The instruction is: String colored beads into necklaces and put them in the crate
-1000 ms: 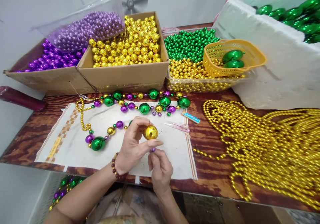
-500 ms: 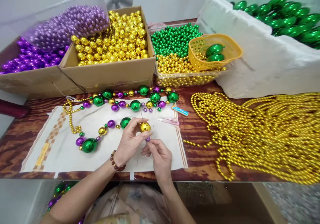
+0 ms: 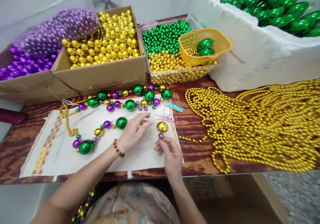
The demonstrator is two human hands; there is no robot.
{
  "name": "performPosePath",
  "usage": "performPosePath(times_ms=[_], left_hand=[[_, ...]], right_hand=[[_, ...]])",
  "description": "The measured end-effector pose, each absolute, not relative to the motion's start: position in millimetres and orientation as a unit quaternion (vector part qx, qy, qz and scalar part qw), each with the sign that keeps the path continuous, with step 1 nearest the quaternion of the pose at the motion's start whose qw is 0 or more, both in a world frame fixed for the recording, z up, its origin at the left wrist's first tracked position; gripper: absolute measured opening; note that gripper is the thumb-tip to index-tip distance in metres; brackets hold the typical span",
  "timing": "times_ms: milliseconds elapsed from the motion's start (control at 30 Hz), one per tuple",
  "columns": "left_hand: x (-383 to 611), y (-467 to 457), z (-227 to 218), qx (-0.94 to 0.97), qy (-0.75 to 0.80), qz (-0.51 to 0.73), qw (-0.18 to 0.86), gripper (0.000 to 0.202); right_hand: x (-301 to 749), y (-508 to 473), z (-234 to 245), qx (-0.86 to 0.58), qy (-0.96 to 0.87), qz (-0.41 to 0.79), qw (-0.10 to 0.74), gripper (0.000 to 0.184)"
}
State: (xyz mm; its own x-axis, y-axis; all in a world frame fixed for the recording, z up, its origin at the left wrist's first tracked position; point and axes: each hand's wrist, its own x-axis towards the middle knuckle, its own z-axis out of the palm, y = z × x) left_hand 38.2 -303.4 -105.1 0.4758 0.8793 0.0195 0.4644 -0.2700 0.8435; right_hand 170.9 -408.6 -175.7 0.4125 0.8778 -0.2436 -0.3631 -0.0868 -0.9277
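Observation:
My right hand (image 3: 171, 155) pinches a thin upright needle (image 3: 163, 112) from below. A small purple bead (image 3: 161, 135) and a larger gold bead (image 3: 162, 127) are threaded on it, just over my fingertips. My left hand (image 3: 133, 132) is open above the cloth, fingers stretched out, with nothing in it. Left of that hand lies a bead strand with a green ball (image 3: 121, 123), a purple ball (image 3: 107, 124) and a big green ball (image 3: 86, 146). Further back, a mixed bead garland (image 3: 130, 105) stretches along the cloth's far edge.
A white cloth (image 3: 100, 165) covers part of the wooden table. Pink-handled scissors (image 3: 168, 118) and a blue tag (image 3: 175, 107) lie near its right side. Gold bead strings (image 3: 250, 130) are heaped at right. Behind stand a cardboard box (image 3: 105, 73), an orange basket (image 3: 205, 59) and a foam box (image 3: 245, 64).
My left hand has let go of the gold bead and moved away, its fingers opening. My right hand has shifted right with the needle and its beads. The camera view has turned slightly.

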Motion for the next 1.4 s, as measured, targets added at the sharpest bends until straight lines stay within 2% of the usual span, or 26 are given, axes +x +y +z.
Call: performPosePath(times_ms=[133,233,333,433,500,567,633,733,833,900,1100,1400], left_hand=[[69,-265,-109,0.868,0.460,0.083,0.165,0.026],[96,-249,-118,0.880,0.472,-0.004,0.051,0.029],[112,-244,-128,0.879,0.474,-0.040,0.012,0.033],[116,-244,-133,0.878,0.476,-0.051,0.024,0.034],[112,-245,-133,0.869,0.490,-0.016,0.060,0.032],[104,-248,-130,0.848,0.505,0.077,0.144,0.026],[91,-252,-125,0.778,0.503,0.216,0.308,0.018],[66,-262,-114,0.537,0.450,0.378,0.605,0.013],[43,-274,-101,0.341,0.396,0.415,0.745,0.022],[32,-281,-95,0.294,0.376,0.424,0.770,0.025],[16,-286,-92,0.255,0.352,0.446,0.782,0.008],[9,-287,-94,0.244,0.358,0.447,0.783,0.015]], right_hand=[[178,-413,-183,-0.569,-0.232,0.457,0.644,0.020],[178,-419,-186,-0.577,-0.232,0.439,0.648,0.020],[178,-425,-188,-0.588,-0.234,0.425,0.647,0.020],[178,-427,-188,-0.586,-0.243,0.431,0.642,0.020],[178,-426,-188,-0.582,-0.249,0.438,0.639,0.020],[179,-426,-187,-0.577,-0.252,0.442,0.639,0.019],[180,-426,-185,-0.573,-0.259,0.446,0.637,0.018],[182,-427,-181,-0.568,-0.289,0.452,0.624,0.017],[183,-429,-175,-0.557,-0.327,0.464,0.606,0.015],[184,-430,-169,-0.545,-0.351,0.481,0.590,0.016],[181,-431,-152,-0.529,-0.386,0.529,0.539,0.019],[180,-433,-143,-0.518,-0.424,0.524,0.527,0.018]])
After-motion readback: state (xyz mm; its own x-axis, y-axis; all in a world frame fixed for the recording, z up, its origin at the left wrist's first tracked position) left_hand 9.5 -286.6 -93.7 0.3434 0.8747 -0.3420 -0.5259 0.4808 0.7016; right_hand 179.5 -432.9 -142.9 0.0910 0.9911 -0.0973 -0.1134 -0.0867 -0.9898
